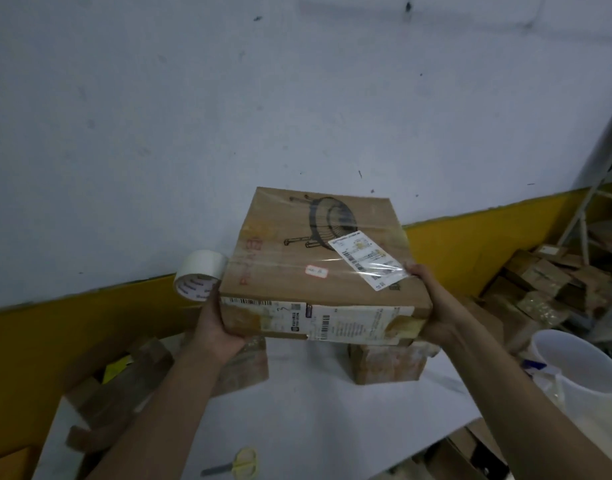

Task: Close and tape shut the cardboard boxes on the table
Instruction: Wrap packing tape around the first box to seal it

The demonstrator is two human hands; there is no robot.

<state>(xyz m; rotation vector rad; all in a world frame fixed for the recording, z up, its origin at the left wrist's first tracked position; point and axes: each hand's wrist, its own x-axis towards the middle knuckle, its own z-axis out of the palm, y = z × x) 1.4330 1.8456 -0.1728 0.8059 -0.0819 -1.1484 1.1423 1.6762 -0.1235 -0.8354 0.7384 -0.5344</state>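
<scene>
A closed brown cardboard box (pixel 315 251) with a printed drawing, a white shipping label and clear tape over its top is lifted above the table. My left hand (pixel 216 323) grips its lower left corner. A white tape roll (pixel 199 274) shows just behind that hand; I cannot tell how it is held. My right hand (pixel 432 306) grips the box's right end, fingers curled over the top edge. Two smaller cardboard boxes, one on the left (pixel 244 362) and one on the right (pixel 387 363), stand on the white table (pixel 315 427) beneath it.
Yellow-handled scissors (pixel 235 462) lie near the table's front edge. Flattened cardboard (pixel 114 393) is heaped at the left. A white bucket (pixel 581 368) stands at the right, with stacked boxes (pixel 546 285) and a metal rack behind it. A wall runs close behind the table.
</scene>
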